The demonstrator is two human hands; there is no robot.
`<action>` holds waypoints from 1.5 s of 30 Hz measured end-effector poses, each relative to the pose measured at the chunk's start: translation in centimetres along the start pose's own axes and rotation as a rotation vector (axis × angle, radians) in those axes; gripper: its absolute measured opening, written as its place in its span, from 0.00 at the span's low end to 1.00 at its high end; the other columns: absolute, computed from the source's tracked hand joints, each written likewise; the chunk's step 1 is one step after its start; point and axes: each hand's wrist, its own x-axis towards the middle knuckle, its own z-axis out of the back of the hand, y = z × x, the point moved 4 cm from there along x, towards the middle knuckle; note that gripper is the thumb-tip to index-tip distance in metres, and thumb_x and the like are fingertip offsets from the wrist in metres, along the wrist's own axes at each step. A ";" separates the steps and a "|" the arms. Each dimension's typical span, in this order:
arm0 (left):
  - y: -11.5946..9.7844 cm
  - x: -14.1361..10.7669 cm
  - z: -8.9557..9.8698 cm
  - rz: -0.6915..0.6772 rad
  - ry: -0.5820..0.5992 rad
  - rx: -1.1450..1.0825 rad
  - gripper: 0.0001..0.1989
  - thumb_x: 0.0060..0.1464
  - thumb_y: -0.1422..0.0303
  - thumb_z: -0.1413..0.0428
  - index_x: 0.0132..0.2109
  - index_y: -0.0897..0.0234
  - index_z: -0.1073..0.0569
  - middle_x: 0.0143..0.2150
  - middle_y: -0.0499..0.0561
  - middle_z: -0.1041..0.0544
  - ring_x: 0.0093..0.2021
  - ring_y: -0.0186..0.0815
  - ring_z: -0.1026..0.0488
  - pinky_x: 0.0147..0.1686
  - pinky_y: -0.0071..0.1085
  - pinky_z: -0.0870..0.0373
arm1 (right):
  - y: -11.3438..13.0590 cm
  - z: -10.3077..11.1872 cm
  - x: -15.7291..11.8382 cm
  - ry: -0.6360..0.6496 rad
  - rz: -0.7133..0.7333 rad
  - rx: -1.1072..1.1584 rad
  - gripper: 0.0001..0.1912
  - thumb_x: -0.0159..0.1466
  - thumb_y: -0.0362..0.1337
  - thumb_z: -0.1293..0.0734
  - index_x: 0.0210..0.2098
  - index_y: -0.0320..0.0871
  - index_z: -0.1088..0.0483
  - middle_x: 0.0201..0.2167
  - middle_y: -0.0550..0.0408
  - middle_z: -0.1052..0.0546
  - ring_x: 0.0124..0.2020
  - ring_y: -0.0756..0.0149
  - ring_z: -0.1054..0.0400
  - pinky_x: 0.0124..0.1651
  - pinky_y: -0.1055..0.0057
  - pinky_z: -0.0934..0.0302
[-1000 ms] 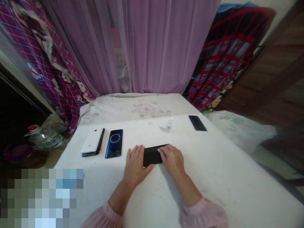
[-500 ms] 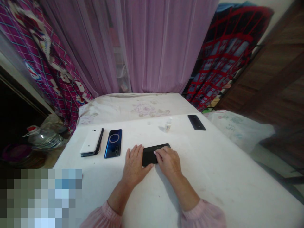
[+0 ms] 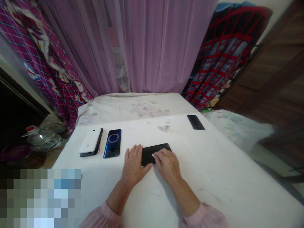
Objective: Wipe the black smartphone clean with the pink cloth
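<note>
A black smartphone (image 3: 147, 155) lies flat on the white-covered table, turned sideways in front of me. My left hand (image 3: 133, 163) steadies its left end, fingers along that side and thumb at the near edge. Over the phone's right half, my right hand (image 3: 169, 163) is closed in a pinch, its fingertips against the surface. A tiny pale bit shows at those fingertips; whether it is a wipe or just a nail I cannot make out. Part of the phone's right side is hidden under this hand. Beyond it stands a small white bottle (image 3: 167, 125).
To the left are a blue smartphone (image 3: 112, 144) and a stack of phones with a white one (image 3: 91, 142) on top. Another dark phone (image 3: 196, 122) lies at the far right. A purple curtain (image 3: 152, 47) hangs behind the table (image 3: 213, 177). A water jug (image 3: 42, 137) stands at left.
My right hand has shifted slightly to the left and down across the phone. My left hand keeps its place on the phone's left end.
</note>
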 end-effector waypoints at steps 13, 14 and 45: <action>0.1 -0.1 -0.1 0.003 -0.003 0.004 0.35 0.54 0.56 0.43 0.63 0.68 0.41 0.64 0.62 0.37 0.66 0.50 0.46 0.65 0.52 0.56 | -0.8 0.2 -0.8 -0.031 -0.013 0.002 0.09 0.65 0.35 0.37 0.35 0.48 0.23 0.34 0.55 0.24 0.36 0.66 0.32 0.39 0.70 0.48; 0.1 -0.1 -0.1 0.002 -0.003 0.007 0.35 0.54 0.56 0.43 0.63 0.69 0.41 0.64 0.62 0.37 0.66 0.50 0.46 0.65 0.52 0.56 | -0.2 0.1 -0.8 -0.024 0.008 0.021 0.09 0.65 0.35 0.36 0.35 0.48 0.23 0.33 0.55 0.24 0.37 0.66 0.32 0.40 0.70 0.48; 1.4 0.2 0.2 -0.106 0.153 -0.023 0.36 0.56 0.56 0.46 0.66 0.65 0.45 0.68 0.60 0.43 0.68 0.50 0.49 0.64 0.53 0.55 | -4.3 0.9 -2.1 -0.144 -0.023 0.016 0.08 0.64 0.35 0.36 0.35 0.48 0.23 0.33 0.56 0.23 0.34 0.65 0.31 0.37 0.68 0.47</action>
